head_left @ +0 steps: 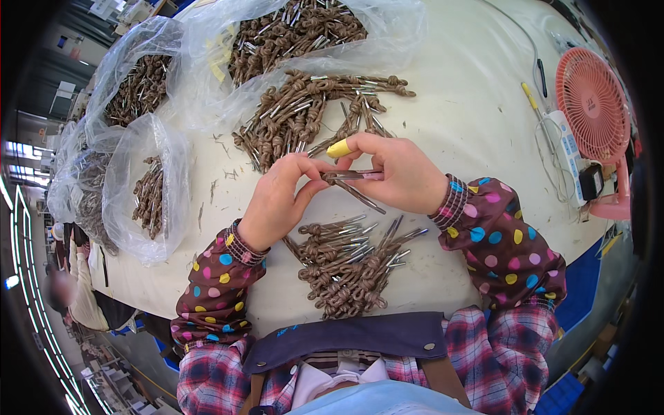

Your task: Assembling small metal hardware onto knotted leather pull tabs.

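Observation:
Between my hands is a brown cord with metal tips (356, 194), lying just above the table. My left hand (275, 199) pinches its looped end between thumb and fingertips. My right hand (404, 174), with a yellow cover (338, 149) on one finger, closes on the tipped end. Nearer to me lies a bunch of brown knotted cords (339, 273), their silvery tips mostly pointing away. Beyond my hands a larger heap of similar knotted cords (283, 128) spreads out, some right behind my right fingers. The exact shape of the held cord is partly hidden by my fingers.
Clear plastic bags (176, 149) of knotted cords stand at the left and far side. At the right are a pink fan (592, 104), a white power strip (568, 149) with a black plug and a yellow-handled tool (530, 97). Another person (86, 297) is at far left.

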